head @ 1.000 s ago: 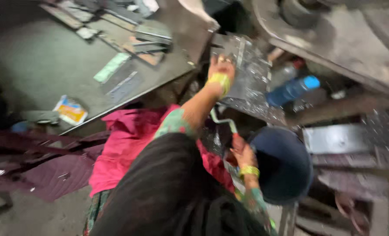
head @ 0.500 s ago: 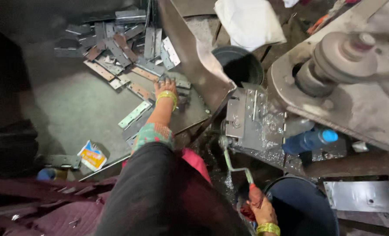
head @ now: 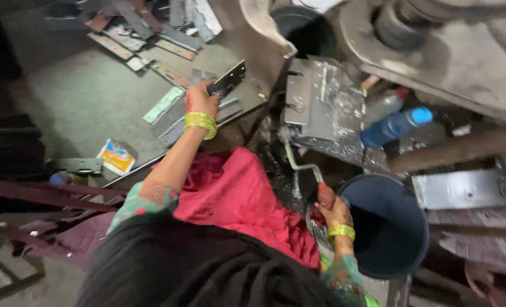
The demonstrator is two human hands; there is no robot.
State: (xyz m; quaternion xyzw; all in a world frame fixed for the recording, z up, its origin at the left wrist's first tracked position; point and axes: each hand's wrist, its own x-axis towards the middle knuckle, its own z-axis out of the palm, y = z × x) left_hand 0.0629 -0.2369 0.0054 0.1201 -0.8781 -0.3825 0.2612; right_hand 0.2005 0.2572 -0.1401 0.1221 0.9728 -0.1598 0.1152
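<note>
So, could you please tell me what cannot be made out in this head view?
- Left hand: fingertips hidden behind the metal hinge plate it holds.
- Right hand: the red handle it grips is mostly covered by its fingers.
- Dark bucket: its inside is too dark to see.
- Press machine: cut off by the top edge.

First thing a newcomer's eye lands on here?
Likely the left hand at upper centre, lifting a flat metal hinge plate off the grey table strewn with similar plates. Next, the right hand at lower right, gripping the red handle of a bent roller tool beside a dark blue bucket, and the bright red cloth between the arms.
</note>
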